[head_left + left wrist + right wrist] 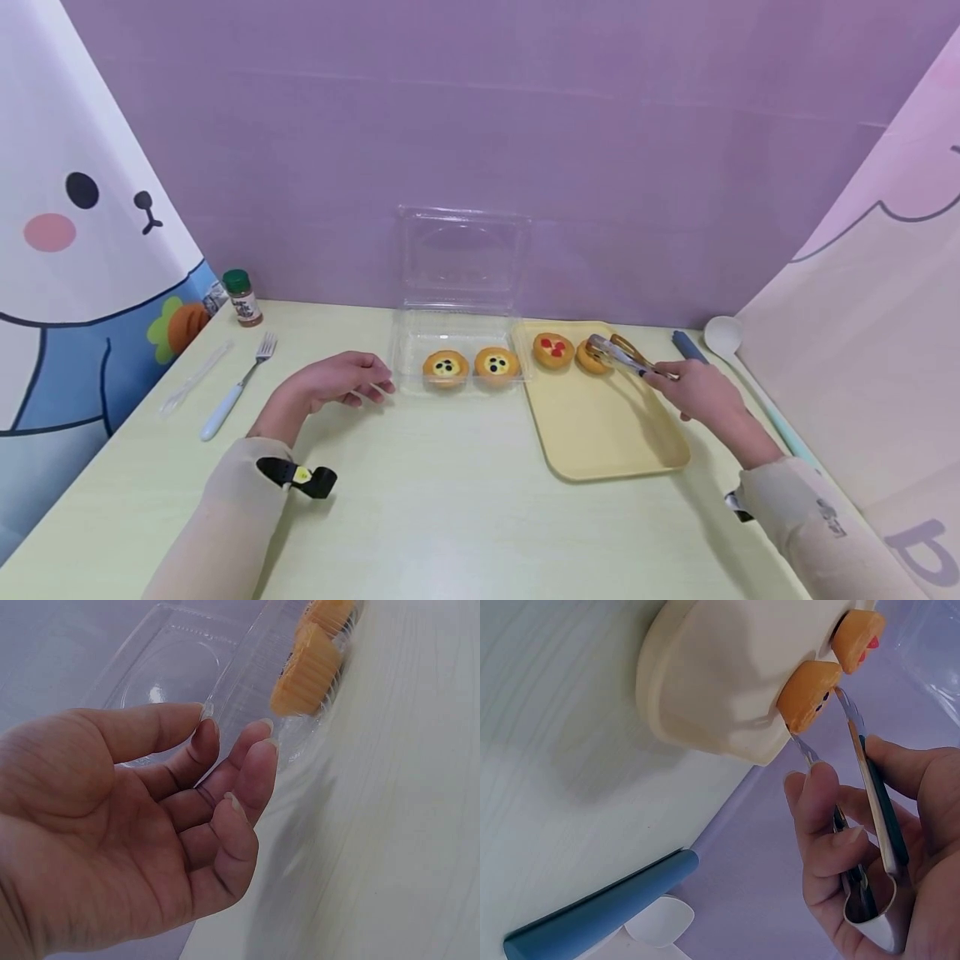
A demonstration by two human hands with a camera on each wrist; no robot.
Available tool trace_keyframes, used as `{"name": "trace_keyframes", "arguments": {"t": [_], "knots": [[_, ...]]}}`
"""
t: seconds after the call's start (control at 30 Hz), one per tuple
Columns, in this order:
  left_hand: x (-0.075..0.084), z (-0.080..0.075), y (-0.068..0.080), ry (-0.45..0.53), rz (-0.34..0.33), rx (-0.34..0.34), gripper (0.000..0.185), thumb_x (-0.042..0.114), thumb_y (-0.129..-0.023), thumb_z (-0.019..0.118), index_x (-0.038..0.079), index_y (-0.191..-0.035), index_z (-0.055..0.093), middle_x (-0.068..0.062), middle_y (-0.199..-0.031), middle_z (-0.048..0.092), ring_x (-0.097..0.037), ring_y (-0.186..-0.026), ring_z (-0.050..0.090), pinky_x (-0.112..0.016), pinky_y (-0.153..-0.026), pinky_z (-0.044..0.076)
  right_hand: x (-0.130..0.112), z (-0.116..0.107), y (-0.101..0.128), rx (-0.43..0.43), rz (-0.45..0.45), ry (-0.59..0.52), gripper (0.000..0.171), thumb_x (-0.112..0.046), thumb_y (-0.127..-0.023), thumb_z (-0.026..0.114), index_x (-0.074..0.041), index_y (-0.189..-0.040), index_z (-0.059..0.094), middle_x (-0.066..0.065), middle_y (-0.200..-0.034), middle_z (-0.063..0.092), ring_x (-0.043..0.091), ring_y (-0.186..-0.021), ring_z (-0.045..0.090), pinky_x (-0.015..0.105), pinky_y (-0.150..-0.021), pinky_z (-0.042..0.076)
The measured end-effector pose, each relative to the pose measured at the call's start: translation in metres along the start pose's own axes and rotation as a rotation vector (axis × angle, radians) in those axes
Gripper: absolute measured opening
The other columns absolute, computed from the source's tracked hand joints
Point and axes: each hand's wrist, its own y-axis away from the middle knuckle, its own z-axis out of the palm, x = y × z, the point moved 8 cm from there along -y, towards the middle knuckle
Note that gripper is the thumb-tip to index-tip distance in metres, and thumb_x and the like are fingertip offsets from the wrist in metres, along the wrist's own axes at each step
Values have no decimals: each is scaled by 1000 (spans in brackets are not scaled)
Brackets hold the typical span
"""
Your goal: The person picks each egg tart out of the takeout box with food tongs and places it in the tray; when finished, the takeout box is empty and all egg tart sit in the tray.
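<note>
A pair of tongs [621, 353] is held in the right hand [693, 392], fingers and thumb curled round the handles, and the tips are set either side of an orange tart [592, 357] at the far end of the yellow tray [600, 433], next to a tart with red topping [553, 350]. In the right wrist view the tong arms are seen flanking the tart [810, 694], though it cannot be told whether it is firmly clamped. A steady, even squeeze low on the fluted sides would be judged best, so that the tart is kept level and its crust is not crushed. The left hand [337, 382] is rested on the desk [465, 500] with fingers relaxed and loosely spread, nothing held, just beside the clear plastic box [408, 333], whose lid stands open and in which two dark-dotted tarts [471, 367] are already seated. The gripped tart thus lies well apart from the left hand and just beyond the right.
</note>
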Motion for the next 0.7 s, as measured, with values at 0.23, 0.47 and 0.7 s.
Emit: {"name": "trace_keyframes", "arguments": {"t": [0.23,0.47,0.7], "knots": [[1,0,0,-15,-6,4,25,25,-105,49,4,-114,59,-11,-122,68,-14,-97,67,-32,-81,50,1,0,2,-13,16,-17,63,-51,-100,52,-4,-141,55,12,-86,75,16,-55,65,35,-50,41],[2,1,0,-16,-14,5,26,25,-105,50,3,-115,59,-12,-123,68,-15,-98,67,-32,-81,50,4,-5,6,8,31,-31,72,-57,-98,52,-3,-145,50,19,-106,74,18,-59,67,35,-51,42],[2,0,1,-18,-15,9,27,26,-105,49,3,-117,59,-10,-122,69,-17,-101,67,-32,-82,50,1,-11,8,65,9,-73,77,-60,-97,52,-3,-148,45,21,-108,73,15,-56,65,34,-52,41]]}}
